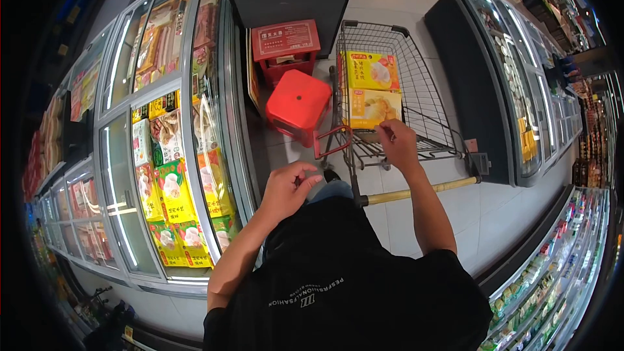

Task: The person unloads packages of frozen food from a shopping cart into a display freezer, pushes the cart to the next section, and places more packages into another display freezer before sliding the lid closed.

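My left hand (286,192) is raised in front of my body, fingers curled, between the freezer and the shopping cart (422,91). A small dark spot shows in its curl; I cannot make out whether it is a thing. My right hand (398,144) hovers over the near end of the cart, fingers bent together, with a similar dark spot at the fingertips. Just beyond it, two yellow food boxes lie in the cart: a nearer box (372,109) and a farther box (372,70). The cart's yellowish handle bar (422,191) runs below my right forearm, apparently untouched.
On the left stands a glass-topped freezer (140,94) full of packaged frozen food. A red stool (299,97) and a red printed box (284,38) sit between it and the cart. Another dark freezer (481,84) is on the right, with stocked shelves (552,273) at the lower right.
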`<state>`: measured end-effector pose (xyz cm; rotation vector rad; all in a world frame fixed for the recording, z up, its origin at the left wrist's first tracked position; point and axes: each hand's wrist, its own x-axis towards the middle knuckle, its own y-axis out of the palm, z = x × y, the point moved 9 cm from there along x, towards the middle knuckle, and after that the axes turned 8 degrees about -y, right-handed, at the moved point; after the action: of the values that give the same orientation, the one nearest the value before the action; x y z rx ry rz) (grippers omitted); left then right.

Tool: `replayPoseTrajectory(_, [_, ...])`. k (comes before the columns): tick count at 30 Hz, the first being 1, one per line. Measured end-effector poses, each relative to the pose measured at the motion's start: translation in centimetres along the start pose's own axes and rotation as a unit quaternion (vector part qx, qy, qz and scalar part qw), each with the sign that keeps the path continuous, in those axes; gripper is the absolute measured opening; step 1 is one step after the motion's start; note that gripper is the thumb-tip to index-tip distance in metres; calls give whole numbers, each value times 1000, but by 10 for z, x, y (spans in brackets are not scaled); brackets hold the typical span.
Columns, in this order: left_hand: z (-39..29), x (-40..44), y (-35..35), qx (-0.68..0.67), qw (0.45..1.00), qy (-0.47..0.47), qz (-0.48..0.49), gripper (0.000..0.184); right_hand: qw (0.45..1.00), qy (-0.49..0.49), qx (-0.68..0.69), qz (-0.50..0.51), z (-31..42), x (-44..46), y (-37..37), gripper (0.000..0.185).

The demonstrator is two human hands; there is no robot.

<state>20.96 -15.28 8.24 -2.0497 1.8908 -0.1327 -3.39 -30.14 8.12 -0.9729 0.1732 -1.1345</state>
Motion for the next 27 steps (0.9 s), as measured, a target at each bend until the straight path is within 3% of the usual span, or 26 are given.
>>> replayPoseTrajectory(4, [-14,63,65,1,999,-12,31,30,996,90,20,-6,-114,25,-23,12])
replayPoseTrajectory(5, [-11,82,88,-6,996,-51,76,39,992,122,24,-5,-148,29,-25,13])
replayPoseTrajectory(8, [18,146,163,-61,994,-46,80,53,985,166,-23,34,-269,35,-14,17])
replayPoseTrajectory(10, [41,195,207,-15,991,-97,94,68,980,174,-70,67,-339,33,-3,22])
replayPoseTrajectory(12, [59,243,237,0,993,-106,51,75,974,180,-97,102,-391,36,27,26])
replayPoseTrajectory(15, [119,312,274,52,980,-189,-15,84,951,232,-128,163,-464,30,58,42])
replayPoseTrajectory(17, [175,350,294,73,958,-276,-26,87,948,252,-122,147,-513,18,85,46])
replayPoseTrajectory(21, [240,401,305,115,914,-384,-66,86,936,301,-116,138,-562,21,116,62])
replayPoseTrajectory(25, [291,437,313,109,923,-358,-89,85,941,303,-125,81,-603,20,140,72])
replayPoseTrajectory(27, [300,446,313,90,935,-323,-112,83,948,286,-134,30,-618,22,150,63])
